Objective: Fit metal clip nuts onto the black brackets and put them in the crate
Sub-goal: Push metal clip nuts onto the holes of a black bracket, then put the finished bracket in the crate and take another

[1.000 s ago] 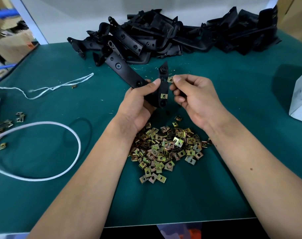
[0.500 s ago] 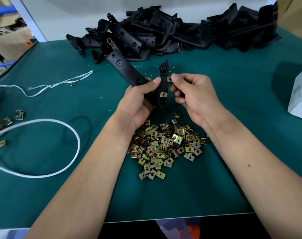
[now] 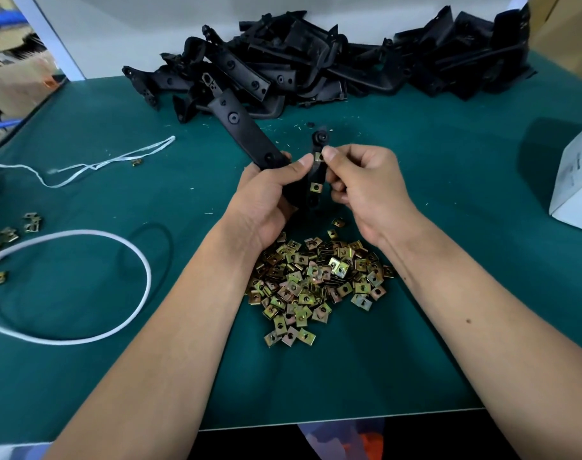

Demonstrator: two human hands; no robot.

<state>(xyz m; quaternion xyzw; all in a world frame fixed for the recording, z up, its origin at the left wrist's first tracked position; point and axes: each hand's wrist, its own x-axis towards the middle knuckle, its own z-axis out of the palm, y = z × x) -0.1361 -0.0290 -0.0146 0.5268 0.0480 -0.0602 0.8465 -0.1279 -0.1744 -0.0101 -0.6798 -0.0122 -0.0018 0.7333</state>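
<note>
My left hand (image 3: 266, 197) grips a black bracket (image 3: 246, 134) above the green table, one arm slanting up to the left, the other standing upright between my hands. One brass clip nut (image 3: 315, 187) sits on the upright arm. My right hand (image 3: 362, 180) pinches a second clip nut (image 3: 319, 157) against that arm's edge, higher up. A heap of loose clip nuts (image 3: 316, 280) lies on the mat below my wrists. No crate is in view.
A long pile of black brackets (image 3: 332, 64) fills the table's back edge. A white cord loop (image 3: 84, 287) and thin white string (image 3: 117, 161) lie at left, with a few stray clip nuts (image 3: 14, 230). A white box (image 3: 578, 180) stands at right.
Both hands and the bracket stay nearly in place. The clip nut pinched in my right hand has slid closer onto the upright arm's edge.
</note>
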